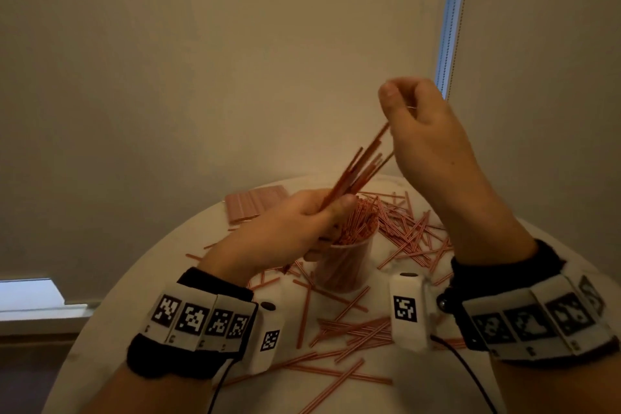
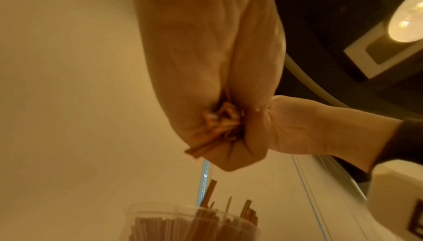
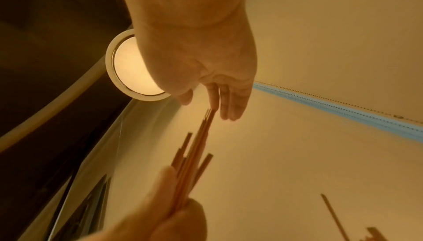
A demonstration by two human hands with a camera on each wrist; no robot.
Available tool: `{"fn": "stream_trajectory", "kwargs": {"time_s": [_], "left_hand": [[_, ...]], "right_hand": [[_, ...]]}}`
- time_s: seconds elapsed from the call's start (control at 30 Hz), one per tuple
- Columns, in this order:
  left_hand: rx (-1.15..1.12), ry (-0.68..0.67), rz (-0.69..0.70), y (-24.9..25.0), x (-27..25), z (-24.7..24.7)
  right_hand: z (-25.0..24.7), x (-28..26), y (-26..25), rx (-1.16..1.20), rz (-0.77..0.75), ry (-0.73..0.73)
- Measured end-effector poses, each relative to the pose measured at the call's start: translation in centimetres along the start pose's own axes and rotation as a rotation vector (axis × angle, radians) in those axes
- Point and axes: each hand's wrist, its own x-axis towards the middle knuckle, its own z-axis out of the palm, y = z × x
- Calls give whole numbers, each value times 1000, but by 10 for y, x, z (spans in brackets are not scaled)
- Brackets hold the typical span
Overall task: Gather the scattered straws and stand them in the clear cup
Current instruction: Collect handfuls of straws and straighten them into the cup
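My left hand grips a bundle of red-and-white striped straws by its lower end, just above the clear cup. The cup stands mid-table, packed with upright straws. The bundle fans up and to the right. My right hand is raised at the bundle's top; in the right wrist view its fingers lie straight against the straw tips. The left wrist view shows the bundle's ends poking from my left fist, over the cup's rim.
Many loose straws lie behind and right of the cup, with more in front between my wrists. Pink packs of straws sit at the back left of the round white table. A wall rises behind the table.
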Motion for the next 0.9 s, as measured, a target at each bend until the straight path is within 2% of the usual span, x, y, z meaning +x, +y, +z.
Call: {"fn": "stream_trajectory", "kwargs": {"time_s": [0.03, 0.1, 0.13, 0.17, 0.3, 0.33, 0.47, 0.67, 0.9], "left_hand": [[35, -9, 8, 0, 1, 3], [60, 17, 19, 1, 4, 5], [76, 31, 17, 1, 4, 4], [94, 40, 8, 0, 5, 1], [260, 37, 3, -1, 3, -3], [307, 42, 19, 1, 3, -2], [442, 150, 39, 3, 3, -3], [314, 218, -57, 3, -2, -13], [273, 300, -90, 0, -1, -14]], "right_hand": [[3, -1, 1, -32, 7, -100], [13, -6, 3, -126, 69, -405], [18, -7, 3, -163, 90, -507], [23, -8, 4, -183, 85, -543], [30, -6, 8, -167, -6, -371], [32, -7, 8, -190, -9, -386], [43, -13, 15, -338, 12, -599], [47, -13, 20, -615, -91, -509], [49, -17, 22, -709, -180, -574]]}}
